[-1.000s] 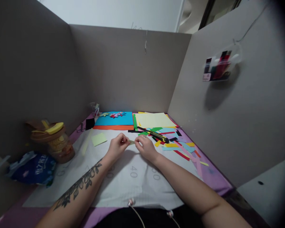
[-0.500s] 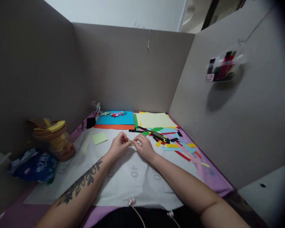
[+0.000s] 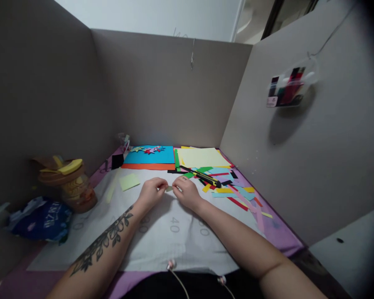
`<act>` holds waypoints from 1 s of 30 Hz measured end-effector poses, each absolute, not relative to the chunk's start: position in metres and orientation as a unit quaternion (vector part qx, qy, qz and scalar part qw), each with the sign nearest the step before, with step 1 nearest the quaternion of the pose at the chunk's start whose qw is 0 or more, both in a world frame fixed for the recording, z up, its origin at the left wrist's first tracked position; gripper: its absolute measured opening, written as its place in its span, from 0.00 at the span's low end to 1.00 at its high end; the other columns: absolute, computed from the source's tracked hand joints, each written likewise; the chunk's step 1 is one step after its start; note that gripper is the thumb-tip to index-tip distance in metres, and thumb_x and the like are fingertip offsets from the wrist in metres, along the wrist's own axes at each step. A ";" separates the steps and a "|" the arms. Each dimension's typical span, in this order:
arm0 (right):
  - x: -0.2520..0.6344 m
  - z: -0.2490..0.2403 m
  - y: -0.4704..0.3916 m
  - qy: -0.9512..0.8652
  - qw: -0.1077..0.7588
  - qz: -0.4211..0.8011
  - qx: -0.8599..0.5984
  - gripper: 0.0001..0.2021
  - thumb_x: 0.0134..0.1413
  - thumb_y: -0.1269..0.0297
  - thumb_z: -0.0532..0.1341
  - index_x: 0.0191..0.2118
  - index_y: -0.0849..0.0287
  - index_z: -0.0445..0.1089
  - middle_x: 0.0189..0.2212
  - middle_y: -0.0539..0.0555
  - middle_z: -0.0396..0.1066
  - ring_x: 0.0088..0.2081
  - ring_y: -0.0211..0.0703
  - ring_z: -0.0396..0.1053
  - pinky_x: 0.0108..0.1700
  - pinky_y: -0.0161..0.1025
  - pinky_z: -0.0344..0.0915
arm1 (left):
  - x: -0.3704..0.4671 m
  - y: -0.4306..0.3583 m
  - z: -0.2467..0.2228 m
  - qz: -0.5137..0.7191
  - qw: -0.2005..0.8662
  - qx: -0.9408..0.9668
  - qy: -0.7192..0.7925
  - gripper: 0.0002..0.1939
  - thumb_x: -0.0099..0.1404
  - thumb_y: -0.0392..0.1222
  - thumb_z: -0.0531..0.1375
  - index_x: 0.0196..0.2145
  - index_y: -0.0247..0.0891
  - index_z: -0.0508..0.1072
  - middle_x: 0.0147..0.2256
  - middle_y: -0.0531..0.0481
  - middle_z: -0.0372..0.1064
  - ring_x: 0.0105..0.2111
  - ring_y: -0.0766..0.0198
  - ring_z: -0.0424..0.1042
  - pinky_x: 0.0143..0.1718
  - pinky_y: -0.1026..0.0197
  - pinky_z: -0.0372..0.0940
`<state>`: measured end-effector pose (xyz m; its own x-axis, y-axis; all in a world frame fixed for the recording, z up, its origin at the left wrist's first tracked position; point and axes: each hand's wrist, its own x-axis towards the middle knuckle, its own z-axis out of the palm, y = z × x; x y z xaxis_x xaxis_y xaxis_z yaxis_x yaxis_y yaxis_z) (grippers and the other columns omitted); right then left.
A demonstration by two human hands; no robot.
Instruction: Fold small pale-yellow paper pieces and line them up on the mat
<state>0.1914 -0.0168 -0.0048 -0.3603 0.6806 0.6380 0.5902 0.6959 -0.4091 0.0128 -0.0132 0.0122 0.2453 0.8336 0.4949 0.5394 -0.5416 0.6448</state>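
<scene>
Between my two hands is a small piece of pale green paper (image 3: 169,188), pinched at its ends over the white sheet. My left hand (image 3: 151,192) grips its left end between thumb and forefinger. The right end is in the closed fingers of my right hand (image 3: 187,192). Much of the paper is hidden by my fingertips, so its exact shape is unclear. To the left of my left hand lies a square of pale green paper (image 3: 129,182), with a pale strip (image 3: 112,189) beside it. A black and yellow utility knife (image 3: 207,178) rests beyond my right hand.
Paper stars (image 3: 152,150) lie on blue paper (image 3: 149,158) at the back. Right of them is a stack of coloured sheets (image 3: 204,157); cut strips (image 3: 233,192) are scattered in front. A lidded cup (image 3: 79,191) and a blue packet (image 3: 40,218) stand at left. Grey panels (image 3: 171,95) surround the table.
My hands have drawn slightly apart, and more of the small green paper shows between them. Both hands still pinch it. The whole view has shifted slightly.
</scene>
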 end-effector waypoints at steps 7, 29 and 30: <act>0.222 -0.003 -0.002 -0.737 0.497 0.102 -0.447 0.08 0.53 0.69 0.52 0.26 0.57 0.65 0.27 0.52 0.65 0.33 0.42 0.63 0.37 0.39 0.60 | -0.013 0.005 0.017 0.511 0.306 0.602 0.532 0.09 0.52 0.44 0.59 0.26 0.36 0.73 0.23 0.51 0.69 0.23 0.65 0.65 0.25 0.65 0.58; 0.198 -0.016 -0.013 -0.737 0.505 0.168 -0.417 0.10 0.51 0.71 0.53 0.40 0.57 0.64 0.30 0.51 0.69 0.30 0.39 0.67 0.34 0.36 0.64 | 0.021 -0.010 0.008 0.461 0.466 0.621 0.430 0.11 0.44 0.29 0.53 0.28 0.38 0.61 0.29 0.52 0.72 0.27 0.66 0.70 0.27 0.67 0.60; 0.199 -0.017 -0.012 -0.737 0.502 0.170 -0.420 0.11 0.50 0.72 0.53 0.41 0.57 0.64 0.30 0.51 0.69 0.29 0.39 0.66 0.34 0.36 0.64 | 0.021 -0.011 0.008 0.456 0.476 0.620 0.425 0.12 0.44 0.29 0.53 0.29 0.38 0.60 0.30 0.52 0.72 0.27 0.66 0.70 0.27 0.67 0.60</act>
